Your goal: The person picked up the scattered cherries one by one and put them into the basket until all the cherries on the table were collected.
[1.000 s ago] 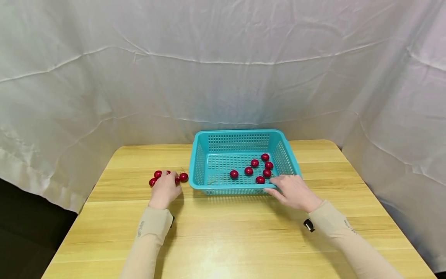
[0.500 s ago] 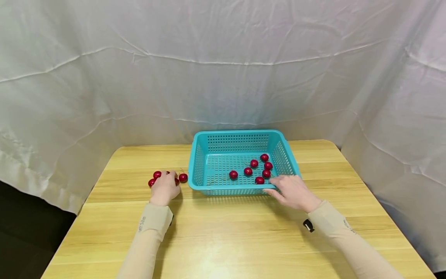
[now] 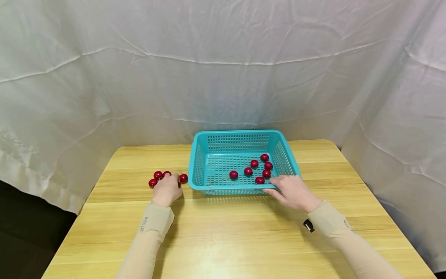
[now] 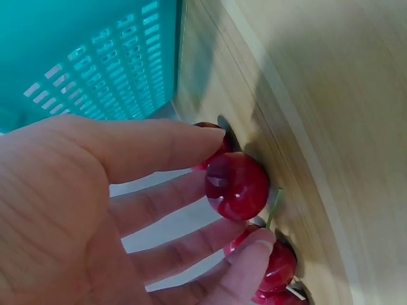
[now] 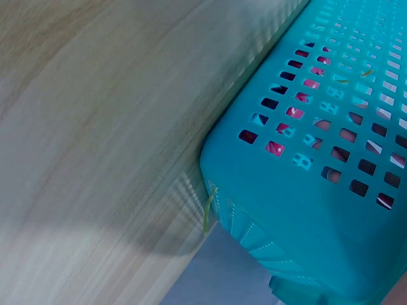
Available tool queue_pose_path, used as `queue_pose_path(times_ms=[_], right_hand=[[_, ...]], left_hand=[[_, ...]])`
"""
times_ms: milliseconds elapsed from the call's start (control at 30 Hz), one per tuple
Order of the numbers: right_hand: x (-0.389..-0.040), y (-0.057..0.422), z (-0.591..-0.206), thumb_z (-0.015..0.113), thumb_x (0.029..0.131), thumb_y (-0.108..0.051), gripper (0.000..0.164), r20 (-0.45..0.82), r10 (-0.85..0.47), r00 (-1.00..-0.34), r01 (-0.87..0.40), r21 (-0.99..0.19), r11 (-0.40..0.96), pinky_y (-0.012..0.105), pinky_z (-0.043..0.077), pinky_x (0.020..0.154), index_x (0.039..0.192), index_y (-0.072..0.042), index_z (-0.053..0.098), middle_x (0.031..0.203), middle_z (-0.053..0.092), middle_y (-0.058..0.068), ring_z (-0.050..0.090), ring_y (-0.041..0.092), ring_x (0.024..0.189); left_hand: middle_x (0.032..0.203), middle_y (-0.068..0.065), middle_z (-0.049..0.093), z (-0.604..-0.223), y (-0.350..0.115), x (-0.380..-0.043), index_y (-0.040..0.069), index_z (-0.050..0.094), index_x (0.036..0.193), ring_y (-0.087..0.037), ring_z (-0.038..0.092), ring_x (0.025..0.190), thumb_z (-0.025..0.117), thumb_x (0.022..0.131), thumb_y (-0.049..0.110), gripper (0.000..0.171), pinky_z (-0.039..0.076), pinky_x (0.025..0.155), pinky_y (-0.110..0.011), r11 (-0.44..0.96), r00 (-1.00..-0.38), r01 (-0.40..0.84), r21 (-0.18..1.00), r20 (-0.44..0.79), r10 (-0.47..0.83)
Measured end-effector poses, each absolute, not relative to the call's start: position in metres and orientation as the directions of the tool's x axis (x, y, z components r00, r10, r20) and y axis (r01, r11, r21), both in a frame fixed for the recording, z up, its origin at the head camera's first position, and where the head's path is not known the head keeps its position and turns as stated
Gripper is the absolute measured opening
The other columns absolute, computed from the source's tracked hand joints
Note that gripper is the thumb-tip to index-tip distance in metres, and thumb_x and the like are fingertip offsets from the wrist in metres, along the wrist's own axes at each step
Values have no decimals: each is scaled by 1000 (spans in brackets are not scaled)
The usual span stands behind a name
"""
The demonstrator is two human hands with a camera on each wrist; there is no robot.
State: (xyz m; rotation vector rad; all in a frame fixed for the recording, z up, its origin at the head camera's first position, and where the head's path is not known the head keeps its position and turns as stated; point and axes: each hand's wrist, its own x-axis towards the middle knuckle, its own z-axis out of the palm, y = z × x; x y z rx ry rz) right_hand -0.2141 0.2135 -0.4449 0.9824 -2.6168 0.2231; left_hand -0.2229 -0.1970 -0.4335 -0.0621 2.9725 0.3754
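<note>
Head view. Left hand [image 3: 167, 190] down among loose cherries on the surface [image 3: 223, 236], left of the blue basket [image 3: 240, 132]. Fingers curled low; grip mostly hidden from above. Lone cherry [image 3: 183, 178] sits between hand and basket wall; a careless swing to the right could roll it against the basket. Left-hand cluster [image 3: 158, 175] also close by: smooth, round, likely to scatter if the knuckles brush it. Right hand [image 3: 290, 192] grips the basket's near rim, thumb outside, fingers over the edge. Seven cherries inside, mostly toward that side; a hard tug or tilt would probably set them rolling.

Left wrist view. Thumb and fingers curve about one glossy cherry [image 4: 237, 187]; firmness of the hold I cannot tell. Skin looks slick and contact small, so squeezing off-centre could shoot it out. Another fingertip touches a neighbouring cherry [image 4: 276, 270]; lifting could drag it along, or a green stem [image 4: 275, 210] could catch on a finger.

Right wrist view. Fingers show only through the basket's holes, hand otherwise out of sight. Thin stem [image 5: 208, 213] at the basket's edge; if threaded through a slot, it could snag or snap.
</note>
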Motion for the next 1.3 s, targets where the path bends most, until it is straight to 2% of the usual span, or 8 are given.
queue_pose_path(times_ms=[133, 267, 433, 700, 1000, 1300], right_hand=[[-214, 214, -445, 69, 93, -41, 32, 362, -607, -707, -660, -31, 750, 18, 20, 46, 70, -25, 54, 58, 42, -14, 40, 3, 53], [-213, 213, -444, 69, 93, -40, 31, 360, -607, -709, -660, -34, 751, 19, 21, 46, 70, -25, 54, 58, 42, -13, 41, 3, 53], [-213, 213, -444, 68, 94, -40, 31, 359, -614, -703, -667, -34, 744, 18, 23, 46, 70, -25, 54, 59, 43, -14, 42, 3, 54], [-214, 213, -445, 68, 94, -40, 31, 367, -611, -701, -666, -31, 745, 18, 22, 46, 70, -25, 54, 59, 42, -14, 42, 2, 54], [-214, 213, -444, 69, 93, -40, 29, 374, -613, -696, -668, -24, 744, 18, 24, 46, 72, -24, 57, 59, 46, -14, 45, 3, 54], [-213, 213, -444, 69, 93, -40, 31, 367, -611, -701, -665, -29, 746, 18, 22, 46, 70, -25, 54, 58, 42, -14, 41, 2, 53]], left_hand=[[115, -23, 59, -435, -197, -223, 3, 65, 102, -32, 59, 84, 63, 86, 10, 18, 56, 69, -51, 972, -984, -57, 227, -175, -17], [110, -18, 60, -436, -198, -224, 9, 63, 85, -29, 58, 84, 64, 84, 8, 2, 53, 65, -45, 971, -976, -64, 232, -218, -13], [98, -12, 67, -437, -198, -224, 9, 66, 88, -26, 61, 80, 66, 84, 7, 5, 52, 64, -41, 972, -964, -60, 228, -266, 3], [105, -14, 61, -438, -196, -225, 9, 64, 97, -27, 59, 91, 69, 83, 7, 14, 55, 74, -47, 977, -946, -52, 205, -325, 18], [95, -10, 65, -439, -195, -227, 9, 65, 95, -25, 61, 87, 66, 87, 11, 9, 56, 78, -45, 988, -924, -34, 151, -383, 26], [86, -7, 65, -436, -198, -221, 8, 65, 87, -23, 59, 80, 63, 87, 7, 3, 53, 74, -39, 983, -920, -12, 181, -388, 60]])
